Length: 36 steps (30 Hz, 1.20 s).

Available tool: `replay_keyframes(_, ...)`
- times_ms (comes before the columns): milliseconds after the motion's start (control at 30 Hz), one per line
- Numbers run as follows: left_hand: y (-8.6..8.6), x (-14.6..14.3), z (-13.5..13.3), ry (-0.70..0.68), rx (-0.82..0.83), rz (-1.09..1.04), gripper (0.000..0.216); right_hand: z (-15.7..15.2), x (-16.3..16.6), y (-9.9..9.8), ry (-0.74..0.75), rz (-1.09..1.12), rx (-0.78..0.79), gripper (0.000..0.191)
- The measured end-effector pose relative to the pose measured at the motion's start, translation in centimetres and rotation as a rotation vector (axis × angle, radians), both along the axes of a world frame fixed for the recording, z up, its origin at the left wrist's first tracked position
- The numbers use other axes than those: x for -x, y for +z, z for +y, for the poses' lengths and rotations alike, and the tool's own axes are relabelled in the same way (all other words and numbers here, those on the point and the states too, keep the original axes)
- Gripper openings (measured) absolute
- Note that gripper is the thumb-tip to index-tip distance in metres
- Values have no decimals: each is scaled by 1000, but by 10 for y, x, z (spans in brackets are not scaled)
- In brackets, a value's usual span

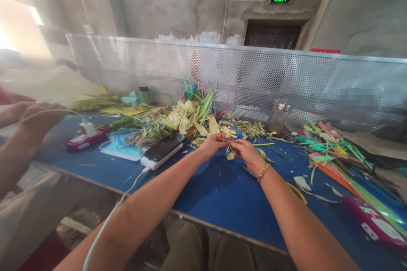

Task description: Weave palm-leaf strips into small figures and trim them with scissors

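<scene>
My left hand [213, 145] and my right hand [249, 154] meet over the near middle of the blue table, fingertips pinched close together. Between them is a small pale, dry strip [230, 156], probably husk or leaf, gripped from both sides; its exact kind is too small to tell. A gold bracelet [263, 172] circles my right wrist. Just beyond my fingers lie blue strands [235, 130] and a heap of pale husk-like leaves [184, 115]. A phone [165, 146] resting on a white power bank [163, 159] lies left of my left hand.
Coloured stems [203, 99] stand behind the heap. A glass bottle [280, 115] is at the back. Coloured strips [359, 178] and a purple power strip [375, 222] lie right. A white cable [110, 216] crosses my left forearm. A co-worker's hands [41, 120] are at left.
</scene>
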<state>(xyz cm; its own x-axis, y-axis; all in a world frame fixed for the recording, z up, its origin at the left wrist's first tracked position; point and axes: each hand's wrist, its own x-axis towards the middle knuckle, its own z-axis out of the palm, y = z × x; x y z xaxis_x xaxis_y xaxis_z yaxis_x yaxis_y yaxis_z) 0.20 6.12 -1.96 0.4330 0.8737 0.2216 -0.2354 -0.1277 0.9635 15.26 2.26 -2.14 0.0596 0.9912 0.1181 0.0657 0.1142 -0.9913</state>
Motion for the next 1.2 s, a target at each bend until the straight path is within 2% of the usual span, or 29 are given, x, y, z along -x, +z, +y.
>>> replay_keyframes(433, -3, -2, 3, 77, 40, 11, 27, 7, 0, -6, -44, -53, -88, 32)
replay_keyframes(700, -2, -1, -5, -42, 144, -33, 33, 0, 0, -5, -10, -8, -14, 27)
replay_keyframes(867, -1, -5, -6, -2, 124, -14, 35, 1, -5, -9, 78, 53, -2, 26)
replay_keyframes(933, -1, -5, -3, 24, 113, -7, 35, 8, -8, -13, 62, 63, 20, 26)
replay_keyframes(1200, -4, -4, 2, 40, 120, -31, 37, 10, -5, -13, 1, -30, -110, 28)
